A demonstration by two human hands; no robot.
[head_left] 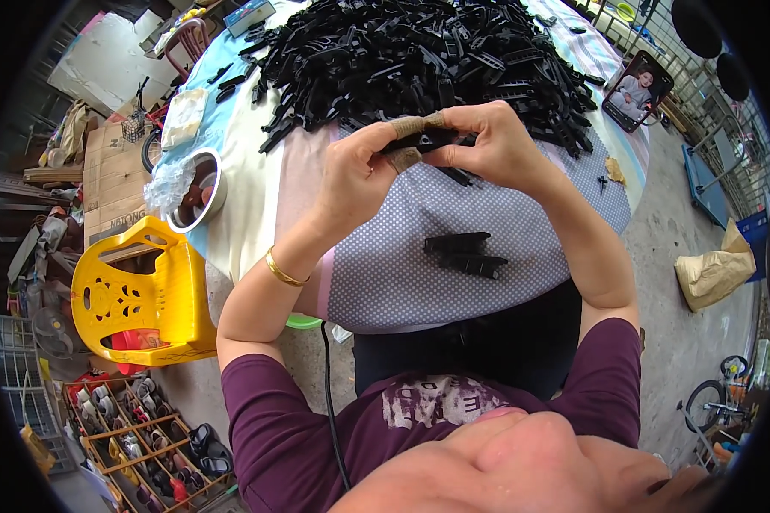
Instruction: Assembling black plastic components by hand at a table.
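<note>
Above the near part of the table, my left hand and my right hand are closed on a narrow black plastic piece, mostly hidden by the fingers. Tan tape wraps the thumb and a finger of my left hand. Beyond my hands spreads a large heap of long black plastic pieces, some with slots. Closer to me, a couple of similar black pieces lie together on the patterned tablecloth. What exact kind of part they are, I cannot tell.
At the table's left edge stands a white bowl with a plastic bag, beside a yellow plastic chair. A propped phone is at the far right edge. A shoe rack is at lower left, a tan sack on the right floor.
</note>
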